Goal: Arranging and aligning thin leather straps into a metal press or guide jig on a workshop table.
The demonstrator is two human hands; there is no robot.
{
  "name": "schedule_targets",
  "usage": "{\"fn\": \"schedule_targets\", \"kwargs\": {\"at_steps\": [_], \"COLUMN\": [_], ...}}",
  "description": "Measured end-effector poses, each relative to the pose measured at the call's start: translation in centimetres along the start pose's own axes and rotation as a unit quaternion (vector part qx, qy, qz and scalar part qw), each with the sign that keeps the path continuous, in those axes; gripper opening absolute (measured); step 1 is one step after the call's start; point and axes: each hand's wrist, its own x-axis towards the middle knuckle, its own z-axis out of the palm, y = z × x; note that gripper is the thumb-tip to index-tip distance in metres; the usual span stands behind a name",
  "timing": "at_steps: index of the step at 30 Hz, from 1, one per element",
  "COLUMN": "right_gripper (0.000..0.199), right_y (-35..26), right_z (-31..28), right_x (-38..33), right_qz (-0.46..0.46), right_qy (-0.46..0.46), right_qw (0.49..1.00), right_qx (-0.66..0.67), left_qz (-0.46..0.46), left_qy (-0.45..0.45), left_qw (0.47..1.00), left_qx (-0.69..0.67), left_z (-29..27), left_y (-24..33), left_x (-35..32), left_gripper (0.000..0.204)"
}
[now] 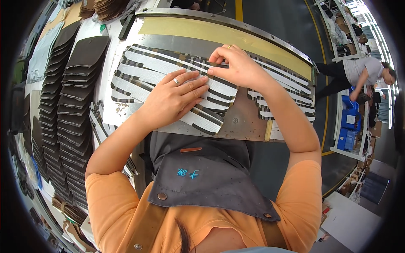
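Flat strips (143,74), pale grey-white with dark checked edges, lie fanned side by side on a metal-topped work table (247,122). My left hand (179,99) rests palm down across them, fingers stretched out and a ring on one finger. Just right of it, my right hand (238,67) is bent over the strips' upper edge. Its thumb and curled fingers come close together there; what lies between them is too small to make out. A second group of similar strips (287,84) spreads to the right, partly behind my right forearm.
Overlapping rows of dark brown panels (84,55) stand at the left. A yellowish band (202,36) and a metal rail (236,21) run along the table's far side. At far right a person (358,74) bends near blue bins (350,118) on a shelf.
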Motion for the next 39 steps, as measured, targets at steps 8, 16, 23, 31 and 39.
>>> {"fn": "schedule_targets", "kwargs": {"at_steps": [8, 16, 23, 31, 39], "right_gripper": [0.010, 0.015, 0.016, 0.031, 0.035], "right_y": [-3.6, 4.4, 7.7, 6.8, 6.8], "right_z": [-1.9, -9.9, -5.5, -1.8, -2.6], "right_x": [0.7, 1.7, 1.2, -3.4, -4.3], "right_qz": [-0.008, 0.137, 0.125, 0.044, 0.109], "right_qy": [0.045, 0.014, 0.175, 0.210, 0.164], "right_qw": [0.996, 0.986, 0.951, 0.941, 0.931], "right_qx": [-0.082, -0.091, -0.222, -0.263, -0.306], "left_qz": [-0.005, -0.098, -0.137, -0.187, -0.146], "left_qy": [0.014, 0.011, 0.031, -0.020, 0.029], "left_qw": [1.000, 0.977, 0.989, 0.964, 0.973], "left_qx": [-0.012, -0.190, -0.035, 0.190, 0.175], "left_z": [0.6, -1.1, 0.6, 2.9, 4.3], "left_y": [-0.3, -0.9, -4.4, -5.6, -6.7], "left_x": [-0.2, 0.9, 6.3, 8.1, 8.8], "left_gripper": [0.035, 0.028, 0.032, 0.035, 0.037]}}
